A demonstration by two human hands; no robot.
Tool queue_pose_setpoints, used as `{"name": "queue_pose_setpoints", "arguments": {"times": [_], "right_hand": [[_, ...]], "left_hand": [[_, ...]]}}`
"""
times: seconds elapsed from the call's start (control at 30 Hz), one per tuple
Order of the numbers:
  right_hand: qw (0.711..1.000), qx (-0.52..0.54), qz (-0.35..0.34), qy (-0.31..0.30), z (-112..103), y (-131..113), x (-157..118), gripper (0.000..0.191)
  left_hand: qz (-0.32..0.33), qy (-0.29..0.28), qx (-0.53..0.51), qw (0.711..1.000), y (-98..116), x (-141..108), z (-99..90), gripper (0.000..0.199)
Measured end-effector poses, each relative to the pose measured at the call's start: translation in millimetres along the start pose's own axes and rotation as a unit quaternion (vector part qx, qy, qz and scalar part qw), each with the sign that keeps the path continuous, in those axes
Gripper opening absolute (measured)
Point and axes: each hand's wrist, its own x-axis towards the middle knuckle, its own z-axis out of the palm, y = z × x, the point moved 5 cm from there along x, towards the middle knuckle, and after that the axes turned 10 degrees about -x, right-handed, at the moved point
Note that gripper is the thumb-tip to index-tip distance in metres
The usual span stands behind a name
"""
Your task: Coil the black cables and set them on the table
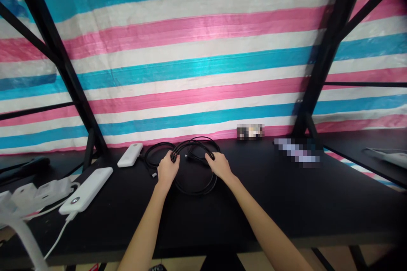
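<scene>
A coiled black cable (194,193) is held at both sides of its loop over the black table. My left hand (168,168) is closed around the left side of the coil. On the right side, my right hand (220,165) grips the same coil between thumb and fingers. Another loop of black cable (155,144) lies just left of my left hand, with a connector plug (154,175) near it. A second plug (187,156) shows between my hands. Whether the loops belong to one cable I cannot tell.
Two white power banks (130,155) (86,190) lie to the left, the nearer with a white cable (59,237) plugged in. White chargers (41,194) sit at the far left. Blurred items (250,131) (297,150) are at the back right. Black frame posts (330,51) flank the table (286,203).
</scene>
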Motion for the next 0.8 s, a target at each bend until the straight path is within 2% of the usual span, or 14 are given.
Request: {"name": "queue_pose_setpoints", "arguments": {"times": [0.33, 0.8], "right_hand": [[0.999, -0.016, 0.0, -0.029, 7.6, -0.1, 0.7, 0.032], [0.998, -0.045, -0.009, -0.047, 13.2, 1.3, -0.5, 0.029]], "left_hand": [[0.005, 0.018, 0.009, 1.0, 2.5, -1.7, -3.2, 0.022], [-0.009, -0.027, -0.047, 0.998, -2.9, 1.2, 0.3, 0.032]]}}
